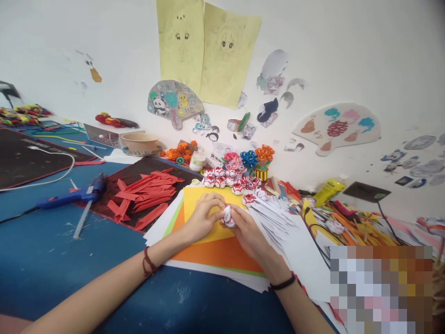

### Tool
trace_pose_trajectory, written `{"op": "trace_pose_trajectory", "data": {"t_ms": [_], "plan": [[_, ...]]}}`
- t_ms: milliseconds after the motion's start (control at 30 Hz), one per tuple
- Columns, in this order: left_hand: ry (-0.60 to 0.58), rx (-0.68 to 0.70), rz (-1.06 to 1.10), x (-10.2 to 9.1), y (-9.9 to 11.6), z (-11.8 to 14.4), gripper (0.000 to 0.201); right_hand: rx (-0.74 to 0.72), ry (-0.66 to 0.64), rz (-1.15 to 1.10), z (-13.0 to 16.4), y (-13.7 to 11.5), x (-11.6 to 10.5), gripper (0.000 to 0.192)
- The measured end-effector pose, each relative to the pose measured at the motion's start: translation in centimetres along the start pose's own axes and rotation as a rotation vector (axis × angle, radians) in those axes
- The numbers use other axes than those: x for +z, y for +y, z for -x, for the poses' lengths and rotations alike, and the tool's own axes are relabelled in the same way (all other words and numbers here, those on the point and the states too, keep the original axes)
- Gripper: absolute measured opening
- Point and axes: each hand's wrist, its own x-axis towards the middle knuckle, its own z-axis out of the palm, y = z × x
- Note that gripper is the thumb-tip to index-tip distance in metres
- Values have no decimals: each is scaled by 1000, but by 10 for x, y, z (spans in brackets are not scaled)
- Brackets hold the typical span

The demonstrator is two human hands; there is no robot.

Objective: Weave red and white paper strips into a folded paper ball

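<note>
Home craft corner: paper flowers (232,178), wall drawings (208,51)

On my blue surface (41,260), a blue glue gun (71,195) lies to my left, next to a dark mat (114,204) holding a heap of red paper strips (146,192). Further back stand a beige bowl (139,142) and a small white jar (197,161). A row of red-and-white paper flowers (229,180) runs along the wall, with orange and blue paper blooms in a pot (261,162) behind. White paper strips (274,218) fan out to my right, near a yellow bottle (329,189). Two yellow drawings (205,51) and cartoon cutouts (174,101) hang on the wall.
</note>
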Motion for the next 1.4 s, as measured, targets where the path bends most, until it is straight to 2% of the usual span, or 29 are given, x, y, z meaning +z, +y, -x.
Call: {"op": "trace_pose_trajectory", "data": {"t_ms": [167,333,533,733,800,900,1000,1067,1167,1233,1400], "plan": [[31,42,-111,-5,2,-1,8,-49,34,-36,0,1,-3,32],[30,79,-222,-8,8,-1,2,-29,-16,-84,3,1,2,33],[5,17,-143,-10,9,-1,8,-43,-49,-5,5,1,3,40],[5,53,0,-16,12,-5,8,-161,80,137,0,0,-7,48],[-9,60,73,-16,12,-5,9,-172,74,106,1,-2,-8,54],[-14,68,179,-16,8,-6,16,3,-75,-75,4,-4,-7,58],[-7,72,210,-17,7,-8,22,165,-195,-199,6,-5,-6,50],[8,100,140,-19,9,-8,24,119,-159,-203,5,-4,-7,42],[64,127,-100,-21,13,-7,25,-39,12,-124,1,0,-10,39],[53,113,-284,-20,13,-4,26,-105,98,-50,-1,3,-11,40],[-22,136,-553,-14,10,2,25,-182,118,126,-2,4,-11,45]]}}
